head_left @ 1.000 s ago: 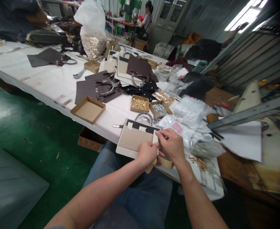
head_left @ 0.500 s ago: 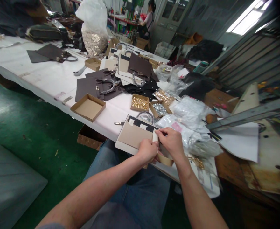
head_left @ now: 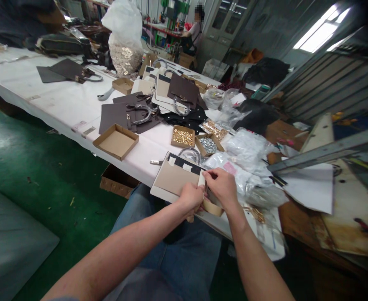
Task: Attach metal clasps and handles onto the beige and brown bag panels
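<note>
In the head view, the person's left hand is grasping the near right part of a flat rectangular panel, white-bordered with a beige middle and a black band, apparently bracing it so that it is not shifting under the other hand. The panel is lying tilted at the near edge of the long white-covered table, partly above the blue denim trousers — probably because that spot is leaving both arms free to reach it. The right hand is pinching the far end of a short, pale, narrow strip between thumb and forefinger, seemingly for fine control, while the left thumb is pressing near the strip's lower end. Below the right hand, a tan, ring-shaped band like a tape roll is showing; whether the fingers are hooking it, I cannot tell. A curved handle in clear plastic wrap is resting just beyond the panel. Farther on, a small cardboard tray of gold-coloured pieces and another of silver-coloured pieces are standing side by side — walls presumably keeping the loose pieces from scattering and the two colours from mixing.
</note>
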Motion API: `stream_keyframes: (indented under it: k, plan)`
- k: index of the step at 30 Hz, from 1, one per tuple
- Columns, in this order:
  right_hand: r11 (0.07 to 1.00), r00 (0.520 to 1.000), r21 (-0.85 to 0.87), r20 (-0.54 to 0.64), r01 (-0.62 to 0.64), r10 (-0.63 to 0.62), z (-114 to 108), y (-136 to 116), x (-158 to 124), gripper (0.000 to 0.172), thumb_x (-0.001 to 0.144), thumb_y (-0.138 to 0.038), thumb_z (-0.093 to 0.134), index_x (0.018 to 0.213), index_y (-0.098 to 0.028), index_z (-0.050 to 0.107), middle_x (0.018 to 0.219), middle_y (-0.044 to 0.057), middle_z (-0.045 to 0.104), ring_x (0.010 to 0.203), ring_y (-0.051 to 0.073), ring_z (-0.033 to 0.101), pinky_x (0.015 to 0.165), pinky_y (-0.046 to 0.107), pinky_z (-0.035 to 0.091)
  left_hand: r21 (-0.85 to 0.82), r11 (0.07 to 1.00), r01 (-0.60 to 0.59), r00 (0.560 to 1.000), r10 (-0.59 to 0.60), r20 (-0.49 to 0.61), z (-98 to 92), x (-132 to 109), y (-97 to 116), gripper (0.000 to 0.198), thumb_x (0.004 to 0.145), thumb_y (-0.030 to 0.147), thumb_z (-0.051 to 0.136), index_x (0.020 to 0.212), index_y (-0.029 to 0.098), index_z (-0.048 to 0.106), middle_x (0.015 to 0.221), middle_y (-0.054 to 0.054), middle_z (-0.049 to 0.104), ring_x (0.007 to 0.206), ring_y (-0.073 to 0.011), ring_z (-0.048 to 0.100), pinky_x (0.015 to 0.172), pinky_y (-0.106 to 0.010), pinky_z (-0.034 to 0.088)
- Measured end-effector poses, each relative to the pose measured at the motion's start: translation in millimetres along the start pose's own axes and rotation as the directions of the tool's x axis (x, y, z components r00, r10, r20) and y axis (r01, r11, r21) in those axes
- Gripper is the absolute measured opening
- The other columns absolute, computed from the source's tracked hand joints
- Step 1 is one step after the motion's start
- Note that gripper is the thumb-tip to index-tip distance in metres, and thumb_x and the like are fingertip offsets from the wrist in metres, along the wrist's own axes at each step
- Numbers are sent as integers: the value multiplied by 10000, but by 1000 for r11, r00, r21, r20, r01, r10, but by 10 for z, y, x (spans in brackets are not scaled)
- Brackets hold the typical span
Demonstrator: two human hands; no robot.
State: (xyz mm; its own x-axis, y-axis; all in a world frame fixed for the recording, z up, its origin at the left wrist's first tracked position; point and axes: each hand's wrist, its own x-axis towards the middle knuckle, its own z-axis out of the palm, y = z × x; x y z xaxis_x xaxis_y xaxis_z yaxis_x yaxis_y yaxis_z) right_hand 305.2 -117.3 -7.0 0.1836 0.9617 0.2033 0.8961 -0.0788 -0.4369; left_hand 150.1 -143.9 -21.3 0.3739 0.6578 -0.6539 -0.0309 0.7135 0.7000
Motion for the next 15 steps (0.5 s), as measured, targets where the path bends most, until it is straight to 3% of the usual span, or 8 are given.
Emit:
stream_keyframes:
  k: [9, 12, 15]
  plan:
    - [993, 999, -109, 0, -44, 45, -23, -73, -2, 255, 1000, -492, 722, 908, -290, 849, 1034, 78, 866, 911, 292, 766, 764, 390, 514, 22, 999, -28, 1000, 28, -4, -6, 9, -33, 406, 1145, 387, 534, 915, 132, 750, 703, -79, 767, 426, -161, 567, 478, -286, 492]
    - [993, 996, -72, -18, -90, 89, 19, 1, 25, 272, 956, -521, 780, 1060, -272, 820, 1035, 93, 855, 887, 286, 761, 774, 388, 533, 31, 998, -50, 999, 50, 1, -9, 14, -61, 408, 1143, 401, 542, 910, 137, 747, 705, -79, 777, 424, -158, 564, 471, -279, 478]
    - [990, 991, 48, -5, -136, 136, 97, 145, 78, 511, 903, -534, 829, 1301, -221, 765, 1124, 118, 848, 856, 271, 764, 823, 406, 583, 27, 998, -65, 998, 65, 0, -1, 38, -96, 409, 1146, 406, 534, 913, 140, 738, 697, -77, 773, 414, -156, 555, 447, -273, 449]
